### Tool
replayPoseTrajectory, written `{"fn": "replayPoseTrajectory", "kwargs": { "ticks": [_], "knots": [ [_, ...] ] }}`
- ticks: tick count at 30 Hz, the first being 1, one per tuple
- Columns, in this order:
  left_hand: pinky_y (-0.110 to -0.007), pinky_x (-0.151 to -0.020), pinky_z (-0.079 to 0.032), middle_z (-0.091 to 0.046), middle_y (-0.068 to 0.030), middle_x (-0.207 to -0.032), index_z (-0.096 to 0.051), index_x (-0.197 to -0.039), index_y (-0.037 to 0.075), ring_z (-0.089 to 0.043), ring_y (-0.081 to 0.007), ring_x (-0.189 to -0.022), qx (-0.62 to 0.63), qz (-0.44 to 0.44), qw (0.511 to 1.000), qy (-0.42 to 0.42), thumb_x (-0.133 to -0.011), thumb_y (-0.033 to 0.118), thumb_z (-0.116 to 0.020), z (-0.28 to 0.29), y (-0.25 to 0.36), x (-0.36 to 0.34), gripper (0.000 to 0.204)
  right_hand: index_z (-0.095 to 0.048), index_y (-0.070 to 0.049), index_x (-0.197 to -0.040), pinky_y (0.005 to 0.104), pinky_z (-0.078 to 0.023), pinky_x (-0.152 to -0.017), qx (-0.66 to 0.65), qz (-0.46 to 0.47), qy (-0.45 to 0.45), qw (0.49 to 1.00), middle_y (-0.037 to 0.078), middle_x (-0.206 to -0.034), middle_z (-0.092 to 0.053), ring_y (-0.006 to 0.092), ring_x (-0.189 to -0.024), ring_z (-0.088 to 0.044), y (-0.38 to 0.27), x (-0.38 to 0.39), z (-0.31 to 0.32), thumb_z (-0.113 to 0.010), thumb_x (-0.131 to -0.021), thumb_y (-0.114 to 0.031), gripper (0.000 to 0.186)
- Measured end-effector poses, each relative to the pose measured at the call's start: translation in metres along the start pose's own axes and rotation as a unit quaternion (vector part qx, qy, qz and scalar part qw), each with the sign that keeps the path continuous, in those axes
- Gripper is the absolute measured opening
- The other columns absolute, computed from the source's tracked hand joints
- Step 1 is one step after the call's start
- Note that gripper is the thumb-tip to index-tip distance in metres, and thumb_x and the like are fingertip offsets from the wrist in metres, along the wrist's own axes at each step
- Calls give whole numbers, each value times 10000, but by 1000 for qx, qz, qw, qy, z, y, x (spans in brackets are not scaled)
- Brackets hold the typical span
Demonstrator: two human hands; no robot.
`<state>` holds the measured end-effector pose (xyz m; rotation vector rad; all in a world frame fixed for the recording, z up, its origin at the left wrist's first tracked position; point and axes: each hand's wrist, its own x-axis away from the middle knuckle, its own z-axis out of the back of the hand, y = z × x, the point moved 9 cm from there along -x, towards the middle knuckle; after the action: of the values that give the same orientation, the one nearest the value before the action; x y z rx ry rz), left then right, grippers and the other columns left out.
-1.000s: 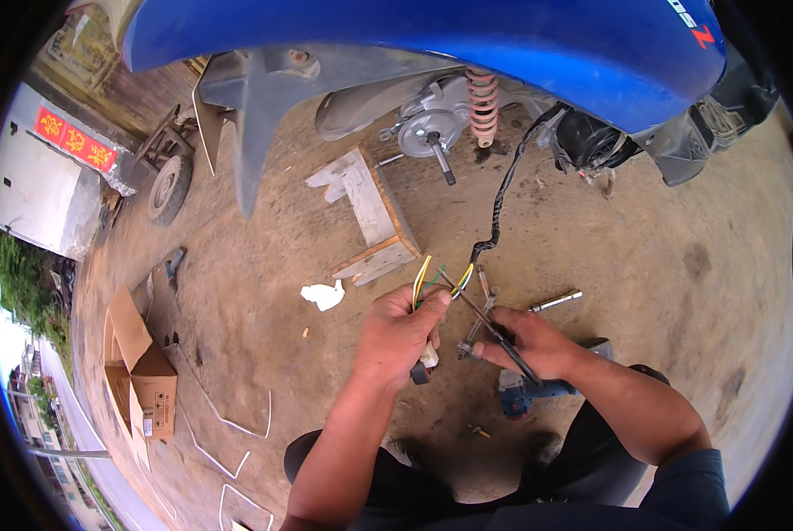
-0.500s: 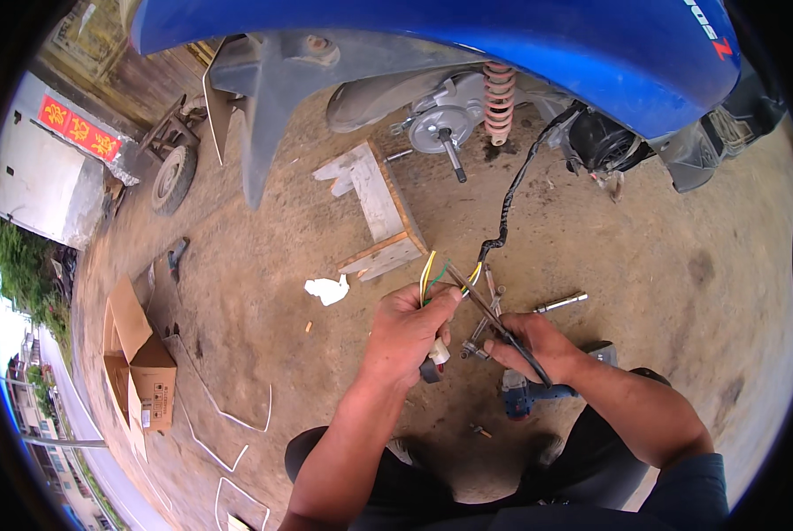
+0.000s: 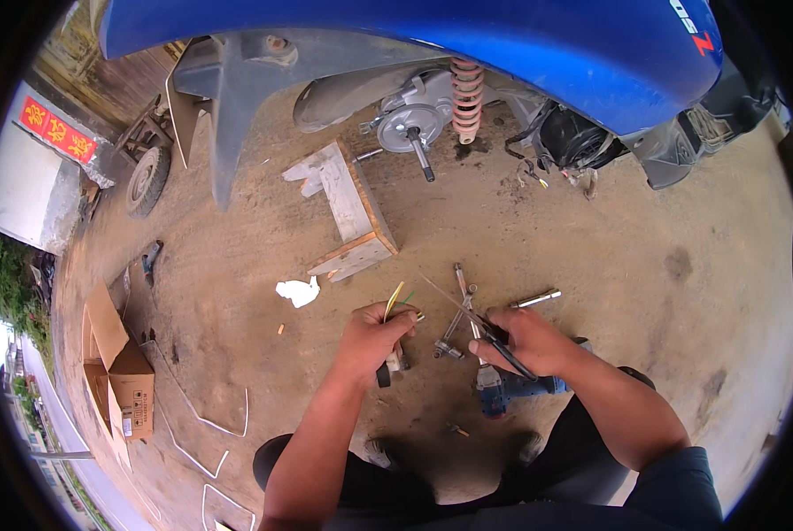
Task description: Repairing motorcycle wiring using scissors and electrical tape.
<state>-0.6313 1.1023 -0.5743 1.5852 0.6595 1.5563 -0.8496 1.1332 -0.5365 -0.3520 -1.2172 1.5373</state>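
Observation:
In my left hand, closed in a pinch, is a short bunch of wires, yellow, white and green. A whitish connector with a dark part hangs below my fingers. My right hand is wrapped round a long, narrow-bladed tool with a dark handle, its tip pointing up and left, apart from the wires. Beyond my hands, a dark cable end with light wire tips lies by the blue scooter.
Wrenches, a shiny socket bar and a blue power tool lie under my right hand. A wooden stool rests on its side. A white scrap and an open cardboard box are at left.
The black cable that ran from the scooter to my left hand is apart from the wires in it, its end back near the scooter. My hands have drawn apart.

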Motion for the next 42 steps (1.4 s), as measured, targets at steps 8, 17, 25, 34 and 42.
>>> {"fn": "replayPoseTrajectory", "kwargs": {
  "ticks": [8, 17, 25, 34, 42],
  "knots": [
    [-432, -740, -540, -704, -172, -781, -746, -943, 30, -695, -317, -778, -516, -29, 842, -157, -934, 304, -677, -32, -182, -61, 283, -658, 40, -951, 504, -548, -836, 245, -4, 83, 966, 252, -929, -704, 453, -927, -687, 12, 8, 32, -713, -898, -504, 549],
    [-521, -789, -547, -716, -219, -956, -664, -1053, 69, -691, -424, -928, -473, -305, 826, -35, -988, 259, -610, -87, -45, -92, 208, -683, 26, -991, 496, -559, -861, 282, -35, 8, 959, 242, -935, -726, 423, -945, -706, 31, 41, 41, -732, -859, -448, 494],
    [-511, -756, -564, -730, -232, -992, -549, -1336, 75, -707, -429, -871, -568, -410, 710, -75, -955, 115, -584, -238, 80, -147, 385, -663, 5, -993, 486, -547, -841, 261, -41, 52, 963, 213, -967, -710, 405, -964, -688, 53, 100, 90, -758, -824, -391, 440],
    [-482, -734, -586, -749, -213, -944, -637, -1166, 0, -741, -367, -869, -720, -308, 621, -23, -896, 45, -601, -248, 66, -223, 276, -677, -36, -928, 478, -536, -821, 231, -67, 83, 967, 194, -937, -702, 391, -938, -686, 93, 157, 130, -745, -817, -425, 410],
    [-268, -549, -434, -520, 31, -702, -749, -1145, 72, -522, -63, -610, -253, -148, 940, -172, -1024, 381, -671, -214, 105, -49, 340, -680, -10, -901, 485, -537, -797, 197, -190, 135, 952, 208, -909, -709, 423, -930, -679, 196, 178, 194, -802, -768, -410, 439]
  ]
}}
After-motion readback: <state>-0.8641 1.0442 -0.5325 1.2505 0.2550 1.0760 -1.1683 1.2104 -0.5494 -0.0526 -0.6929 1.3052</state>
